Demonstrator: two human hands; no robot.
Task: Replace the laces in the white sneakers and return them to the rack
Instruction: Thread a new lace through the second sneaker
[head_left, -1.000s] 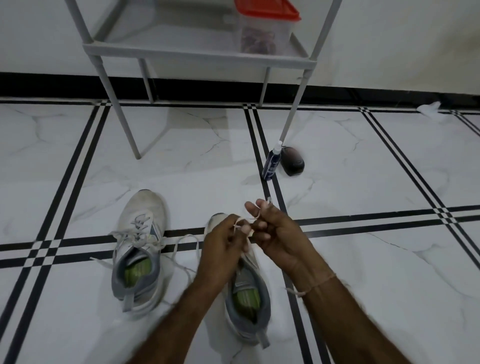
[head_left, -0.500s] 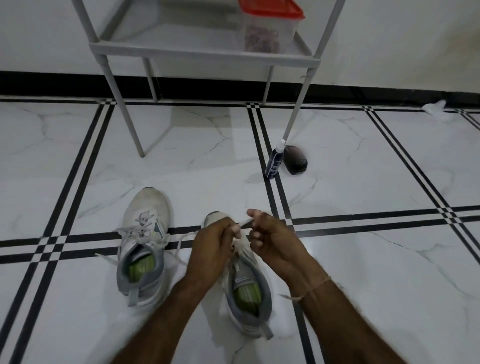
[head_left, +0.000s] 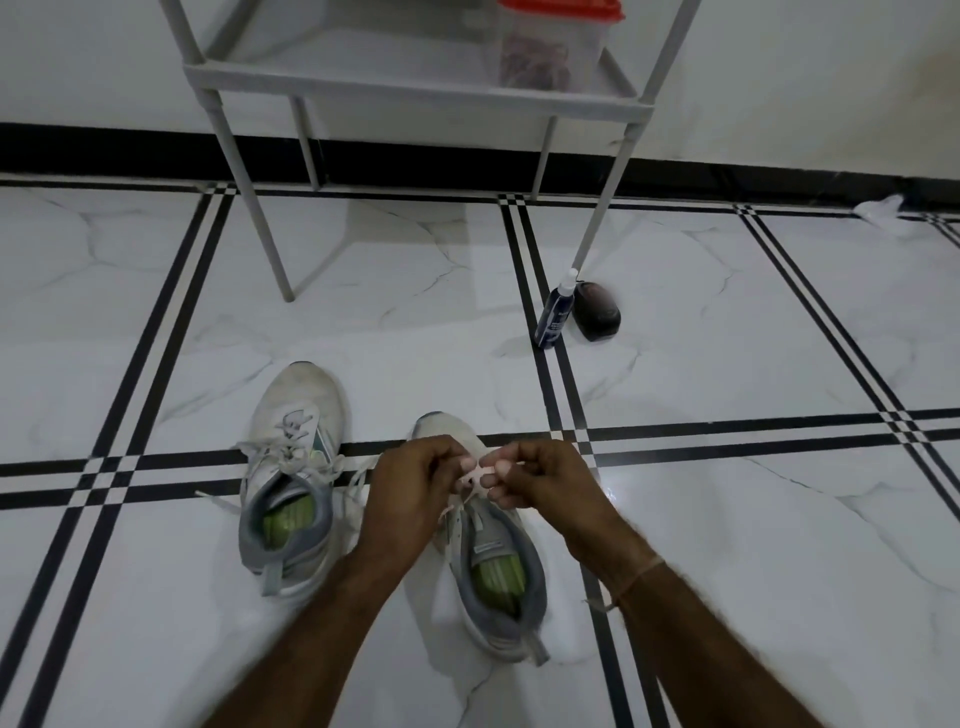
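Observation:
Two white sneakers with grey collars and green insoles stand on the tiled floor. The left sneaker (head_left: 291, 483) carries a loosely tied white lace. Over the tongue of the right sneaker (head_left: 493, 561), my left hand (head_left: 410, 493) and my right hand (head_left: 545, 483) meet. Both pinch a pale lace (head_left: 475, 475) between their fingertips, and it runs down to the shoe's eyelets. My hands hide most of the right sneaker's front. The grey rack (head_left: 415, 88) stands behind, against the wall.
On the rack's shelf sits a clear box with a red lid (head_left: 550, 47). A dark blue spray bottle (head_left: 556, 312) and a dark brush (head_left: 597, 312) stand on the floor by the rack's right front leg. A white scrap (head_left: 880, 210) lies by the far right wall.
My hands have dropped closer to the right sneaker and drawn together, still pinching the lace. The camera view has shifted slightly.

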